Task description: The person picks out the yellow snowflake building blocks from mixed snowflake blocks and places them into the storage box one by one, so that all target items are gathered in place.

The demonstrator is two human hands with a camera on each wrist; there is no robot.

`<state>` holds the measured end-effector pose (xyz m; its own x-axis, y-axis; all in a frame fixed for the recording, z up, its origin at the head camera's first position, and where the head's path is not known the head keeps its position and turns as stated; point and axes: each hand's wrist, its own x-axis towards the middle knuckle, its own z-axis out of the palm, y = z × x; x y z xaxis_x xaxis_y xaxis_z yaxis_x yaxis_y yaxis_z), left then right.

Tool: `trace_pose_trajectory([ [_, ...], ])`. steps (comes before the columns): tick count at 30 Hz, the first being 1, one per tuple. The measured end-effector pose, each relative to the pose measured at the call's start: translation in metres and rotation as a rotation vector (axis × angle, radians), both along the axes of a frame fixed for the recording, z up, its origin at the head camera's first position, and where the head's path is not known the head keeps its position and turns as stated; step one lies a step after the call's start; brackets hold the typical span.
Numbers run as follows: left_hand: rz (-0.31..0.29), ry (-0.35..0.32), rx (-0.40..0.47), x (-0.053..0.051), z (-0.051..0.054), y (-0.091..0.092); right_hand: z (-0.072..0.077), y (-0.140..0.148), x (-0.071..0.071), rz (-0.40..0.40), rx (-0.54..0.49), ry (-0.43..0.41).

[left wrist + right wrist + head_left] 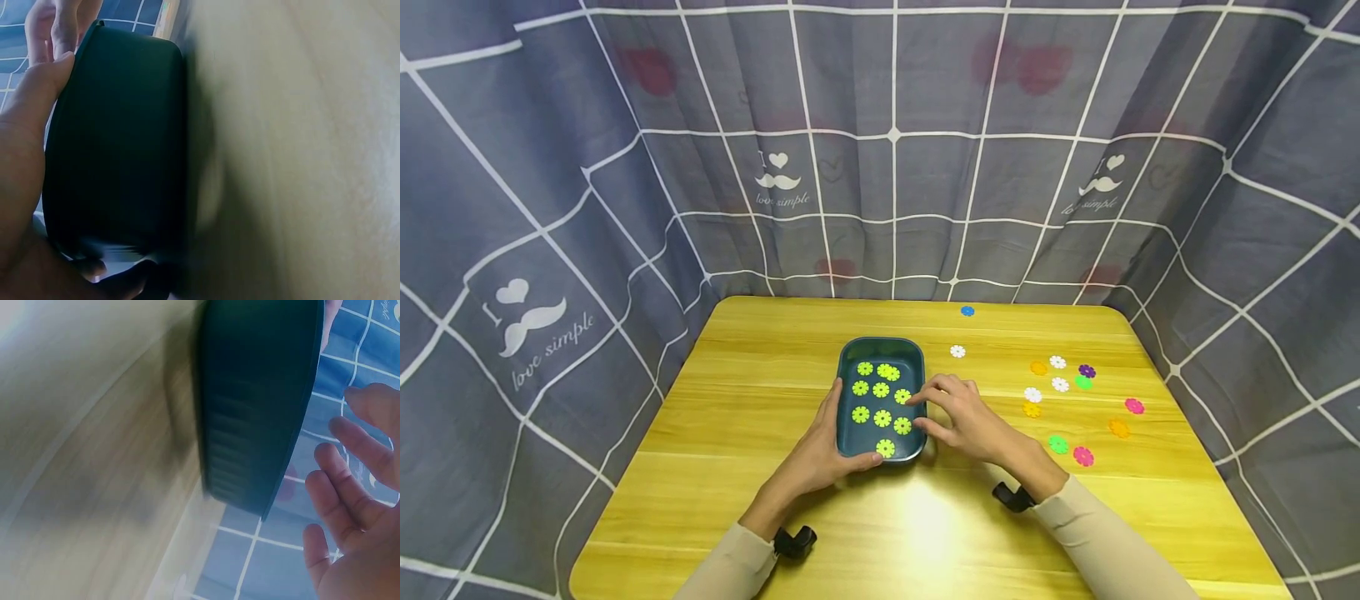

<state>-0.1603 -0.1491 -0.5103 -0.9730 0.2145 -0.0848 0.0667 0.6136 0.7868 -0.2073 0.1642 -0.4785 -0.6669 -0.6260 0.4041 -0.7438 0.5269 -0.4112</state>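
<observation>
A dark green rectangular tray (pixel 868 437) stands on the wooden table, with several yellow-green flower-shaped discs (pixel 881 389) spread over its floor. My left hand (pixel 820 454) holds the tray at its near left corner, fingers along the left side and thumb at the near rim. Over the right rim reaches my right hand (pixel 962 421), its thumb and index finger apart above the discs near that edge. Nothing shows between those fingers. From the right wrist view, the fingers (pixel 340 487) are spread loosely beside the tray's outer wall (pixel 256 406).
Right of the tray lie several loose flower discs: white (pixel 1033 395), orange (pixel 1119 428), green (pixel 1058 445), pink (pixel 1083 457) and purple (pixel 1087 371). A blue disc (pixel 967 311) is near the table's (pixel 760 358) back edge. Grid-patterned curtains (pixel 865 175) surround the table.
</observation>
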Motion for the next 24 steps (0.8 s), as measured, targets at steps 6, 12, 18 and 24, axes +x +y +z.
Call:
trace_pose_trajectory([
  [6, -0.007, 0.004, -0.01, -0.001, 0.002, -0.002, 0.001, 0.01, -0.001, -0.046, -0.009, -0.011],
  [12, -0.014, 0.008, 0.014, -0.004, 0.001, -0.005, 0.001, 0.019, -0.003, -0.084, -0.022, 0.004],
  [18, -0.025, 0.015, 0.011, -0.005, 0.003, -0.007, 0.001, 0.029, -0.004, -0.124, -0.025, -0.003],
  [24, -0.036, 0.01, -0.02, -0.005, 0.007, -0.008, 0.003, 0.04, -0.005, -0.156, -0.025, -0.001],
])
